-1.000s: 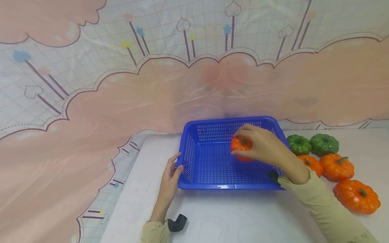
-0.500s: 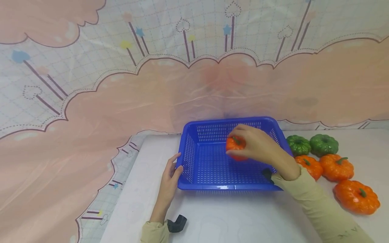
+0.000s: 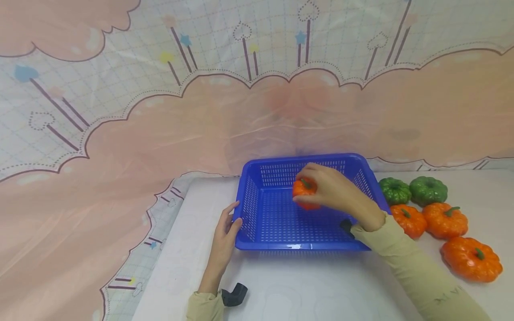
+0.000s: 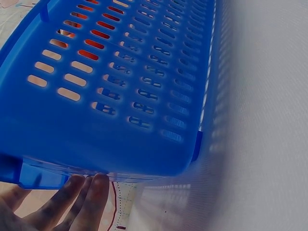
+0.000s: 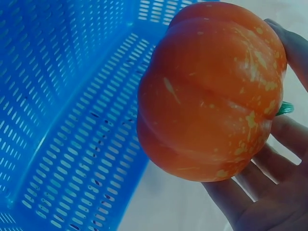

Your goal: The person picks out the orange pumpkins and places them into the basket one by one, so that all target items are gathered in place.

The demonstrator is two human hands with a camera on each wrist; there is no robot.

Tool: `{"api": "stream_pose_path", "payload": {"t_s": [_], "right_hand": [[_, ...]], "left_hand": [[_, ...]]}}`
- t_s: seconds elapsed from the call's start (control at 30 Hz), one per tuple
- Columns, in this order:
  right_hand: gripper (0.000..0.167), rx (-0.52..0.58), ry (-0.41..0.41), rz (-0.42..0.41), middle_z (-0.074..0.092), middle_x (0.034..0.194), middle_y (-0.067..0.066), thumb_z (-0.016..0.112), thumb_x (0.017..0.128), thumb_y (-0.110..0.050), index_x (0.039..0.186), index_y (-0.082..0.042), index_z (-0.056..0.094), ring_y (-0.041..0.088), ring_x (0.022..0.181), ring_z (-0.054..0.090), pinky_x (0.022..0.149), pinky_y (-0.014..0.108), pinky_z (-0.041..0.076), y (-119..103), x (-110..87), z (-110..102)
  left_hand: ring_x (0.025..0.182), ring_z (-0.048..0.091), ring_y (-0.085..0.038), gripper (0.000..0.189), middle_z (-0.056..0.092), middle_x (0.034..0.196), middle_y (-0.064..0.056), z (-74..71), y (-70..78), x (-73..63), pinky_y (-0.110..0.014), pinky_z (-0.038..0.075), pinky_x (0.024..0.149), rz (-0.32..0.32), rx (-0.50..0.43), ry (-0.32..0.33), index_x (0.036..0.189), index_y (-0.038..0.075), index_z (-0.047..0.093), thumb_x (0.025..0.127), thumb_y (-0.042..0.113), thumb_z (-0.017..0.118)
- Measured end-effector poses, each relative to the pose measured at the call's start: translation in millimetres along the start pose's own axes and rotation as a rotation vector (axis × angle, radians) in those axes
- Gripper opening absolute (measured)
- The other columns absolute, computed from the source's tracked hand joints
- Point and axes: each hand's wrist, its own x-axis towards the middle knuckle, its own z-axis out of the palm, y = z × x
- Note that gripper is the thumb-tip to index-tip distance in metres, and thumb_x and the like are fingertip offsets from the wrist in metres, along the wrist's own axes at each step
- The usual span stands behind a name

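Pumpkin (image 3: 305, 192) in right fingers (image 5: 275, 162) has shifted left.

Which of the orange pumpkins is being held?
The orange pumpkin that the right hand grips; the other three orange pumpkins lie on the white table, right of the blue basket.

A ribbed orange pumpkin (image 3: 302, 191) with a green stem is held over a slotted blue basket (image 3: 277, 223).

Head view: right hand (image 3: 326, 186) covers part of the gripped orange pumpkin (image 3: 303, 193). Wristward of the grip, the sleeve (image 3: 413, 267), its marking (image 3: 441, 299) illegible, hides part of the basket's rim (image 3: 297, 246).
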Motion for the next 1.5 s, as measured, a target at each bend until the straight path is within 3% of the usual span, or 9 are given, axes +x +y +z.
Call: {"api": "stream_pose_path", "payload": {"t_s": [0.83, 1.13, 1.5], "right_hand": [[0.049, 0.027, -0.036, 0.004, 0.064, 0.102, 0.005, 0.082, 0.078, -0.044, 0.108, -0.007, 0.071, 0.019, 0.086, 0.060, 0.077, 0.035, 0.055, 3, 20.7, 15], [0.049, 0.052, -0.012, -0.010, 0.065, 0.101, 0.006, 0.083, 0.077, -0.043, 0.106, -0.006, 0.071, 0.020, 0.088, 0.061, 0.080, 0.037, 0.054, 6, 29.0, 21], [0.051, 0.070, -0.042, 0.049, 0.065, 0.103, 0.007, 0.083, 0.078, -0.044, 0.109, -0.005, 0.071, 0.022, 0.091, 0.061, 0.082, 0.038, 0.055, 9, 39.5, 29]], "left_hand": [[0.124, 0.056, -0.041, 0.046, 0.056, 0.135, -0.027, 1.0, -1.9, -0.2, -0.059, 0.041, 0.107, -0.009, 0.023, -0.001, 0.150, 0.014, 0.040, 0.105, 0.021, 0.047], [0.122, 0.057, -0.042, 0.046, 0.057, 0.133, -0.027, 0.9, -3.0, 1.0, -0.061, 0.041, 0.105, -0.004, 0.024, -0.001, 0.150, 0.015, 0.040, 0.105, 0.020, 0.048], [0.119, 0.059, -0.041, 0.046, 0.059, 0.130, -0.026, 0.1, -2.1, 1.8, -0.058, 0.044, 0.103, 0.002, 0.023, 0.000, 0.150, 0.015, 0.040, 0.105, 0.021, 0.048]]}}
